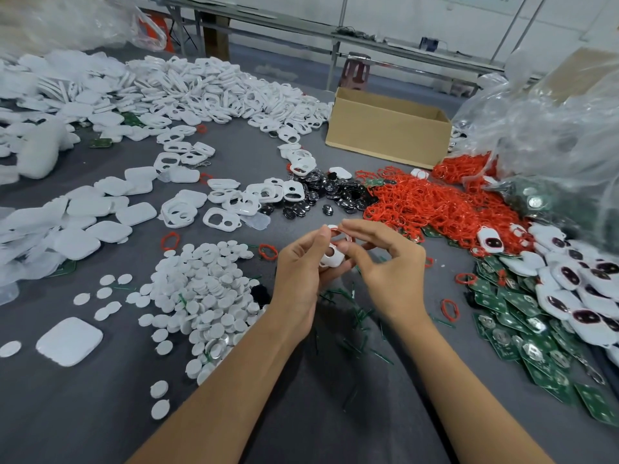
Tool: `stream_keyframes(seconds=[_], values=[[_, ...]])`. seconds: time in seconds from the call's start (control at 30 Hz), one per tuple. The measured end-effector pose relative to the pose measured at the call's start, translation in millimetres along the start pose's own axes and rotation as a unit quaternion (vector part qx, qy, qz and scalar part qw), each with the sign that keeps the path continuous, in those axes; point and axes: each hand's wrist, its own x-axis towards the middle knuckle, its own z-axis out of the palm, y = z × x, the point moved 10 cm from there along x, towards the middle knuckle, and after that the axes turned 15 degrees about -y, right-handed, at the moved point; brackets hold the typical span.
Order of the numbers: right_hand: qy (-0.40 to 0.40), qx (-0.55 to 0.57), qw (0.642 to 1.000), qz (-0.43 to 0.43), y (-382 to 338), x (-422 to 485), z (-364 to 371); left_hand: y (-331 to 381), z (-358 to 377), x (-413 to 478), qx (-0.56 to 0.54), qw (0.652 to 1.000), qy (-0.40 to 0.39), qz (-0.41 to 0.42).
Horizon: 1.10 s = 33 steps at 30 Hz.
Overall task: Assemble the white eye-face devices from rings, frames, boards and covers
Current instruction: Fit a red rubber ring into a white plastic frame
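My left hand (303,262) grips a small white frame (330,255) with an oval hole; my right hand (385,259) pinches a red ring (339,232) against its top edge.

Cardboard box (388,135): brown, open on top, standing on the grey table (83,423).
Clear plastic bags (552,122): crumpled, just right of the box.
Stool (357,70): behind the box.

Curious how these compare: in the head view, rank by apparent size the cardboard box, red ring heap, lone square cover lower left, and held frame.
1. cardboard box and red ring heap: look alike; the box is farther, so unranked.
2. square cover.
3. held frame, smallest.
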Motion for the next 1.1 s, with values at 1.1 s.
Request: stream_keyframes(seconds=[1.1], values=[[-0.084, 0.270, 0.932, 0.226, 42, 1, 23, 11, 8, -1, 0.097, 0.993, -0.049, 0.049]])
